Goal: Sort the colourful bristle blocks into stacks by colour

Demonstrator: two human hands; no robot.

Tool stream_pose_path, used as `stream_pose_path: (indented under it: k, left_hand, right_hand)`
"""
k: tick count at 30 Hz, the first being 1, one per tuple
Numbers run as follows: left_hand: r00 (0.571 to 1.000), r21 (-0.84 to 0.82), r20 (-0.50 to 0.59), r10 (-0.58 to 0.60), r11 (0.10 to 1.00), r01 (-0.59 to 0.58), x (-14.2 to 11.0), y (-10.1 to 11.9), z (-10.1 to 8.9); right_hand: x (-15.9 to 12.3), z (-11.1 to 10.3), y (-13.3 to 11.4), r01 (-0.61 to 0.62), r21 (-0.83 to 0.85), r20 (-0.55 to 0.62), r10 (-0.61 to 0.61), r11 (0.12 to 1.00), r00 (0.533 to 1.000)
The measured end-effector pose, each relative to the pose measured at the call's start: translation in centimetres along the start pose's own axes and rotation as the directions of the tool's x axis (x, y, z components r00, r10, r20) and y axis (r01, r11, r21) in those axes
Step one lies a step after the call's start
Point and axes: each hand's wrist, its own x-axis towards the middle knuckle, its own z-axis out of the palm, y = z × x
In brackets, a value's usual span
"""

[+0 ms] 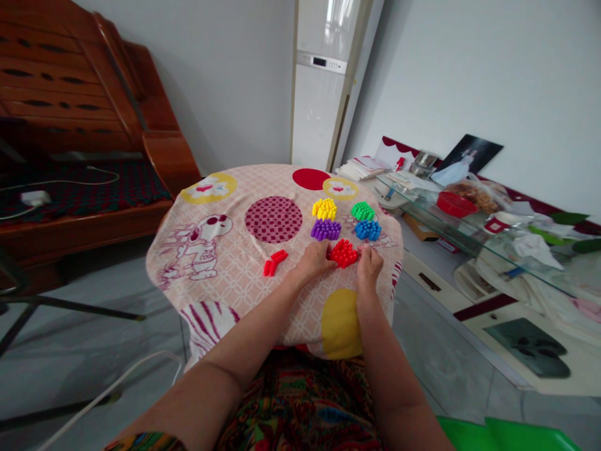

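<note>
On the cloth-covered round table, a cluster of small red plastic pegs (pixel 344 254) stands upright between my two hands. My left hand (pixel 317 259) presses against the left side of the cluster with its fingers bent. At the right side, my right hand (pixel 370 263) has its fingers curled in and its thumb side at the red pegs. The exact fingertip contact is too small to make out. A few loose red pieces (pixel 275 261) lie flat to the left of my left hand.
Beyond my hands stand clusters of purple pegs (pixel 325 229), yellow pegs (pixel 324 209), blue pegs (pixel 367 230) and green pegs (pixel 363 211). The patterned tablecloth (pixel 225 219) has slight wrinkles. A cluttered glass-topped cabinet (pixel 498 250) is at right, a wooden bench (pixel 70 219) at left.
</note>
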Motion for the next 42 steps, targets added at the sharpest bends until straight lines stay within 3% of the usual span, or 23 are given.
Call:
stream_pose_path:
  k: [6,11,15,18,20,23,25,28,31,36,42]
  left_hand:
    - [1.0,-0.003,0.012,-0.01,1.0,0.01,0.0,-0.3,-0.7]
    - [0.999,0.15,0.02,-0.045,0.988,0.041,-0.2,-2.4,-4.7]
    - [0.982,0.37,0.047,-0.181,0.917,0.151,-1.3,-4.4,-8.3]
    - [0.958,0.444,0.134,-0.253,0.88,0.17,-2.0,-5.4,-9.5]
    - [0.957,0.449,0.137,-0.254,0.878,0.169,-2.2,-5.7,-9.7]
    - [0.977,0.385,0.097,-0.189,0.912,0.138,-1.7,-5.4,-9.3]
    - [0.993,0.26,0.076,-0.095,0.963,0.073,-0.9,-4.9,-8.5]
    - [0.998,0.02,0.043,0.054,0.998,-0.055,0.7,-3.6,-6.7]
    - [0.991,-0.113,-0.017,0.131,0.985,-0.132,2.1,-2.4,-4.4]
    - [0.977,-0.155,-0.097,0.19,0.967,-0.203,3.3,-1.4,-1.6]
    - [0.981,-0.12,-0.052,0.188,0.974,-0.193,3.1,-1.8,-0.8]
  right_hand:
    - [-0.2,-0.2,-0.8,0.017,-0.004,0.008,-0.017,1.0,1.0]
    - [-0.2,-0.2,-0.9,0.011,-0.031,0.011,-0.011,0.999,1.0]
    - [-0.1,-0.2,-0.7,0.012,-0.046,0.018,-0.011,0.999,1.0]
    - [0.0,-0.2,-0.7,0.015,-0.048,0.021,-0.014,0.999,1.0]
    - [0.0,-0.2,-0.7,0.012,-0.045,0.02,-0.011,0.999,1.0]
    - [0.0,-0.2,-0.7,0.01,-0.042,0.017,-0.009,0.999,1.0]
    - [0.0,-0.2,-0.8,0.012,-0.039,0.019,-0.011,0.999,1.0]
    - [-0.1,-0.3,-0.9,0.014,-0.034,0.011,-0.013,0.999,1.0]
    - [-0.2,-0.3,-1.0,0.012,-0.023,0.008,-0.012,1.0,1.0]
    - [-0.4,-0.4,-1.1,0.017,-0.015,0.022,-0.017,1.0,1.0]
    - [-0.2,-0.4,-1.0,0.006,-0.003,0.012,-0.006,1.0,1.0]
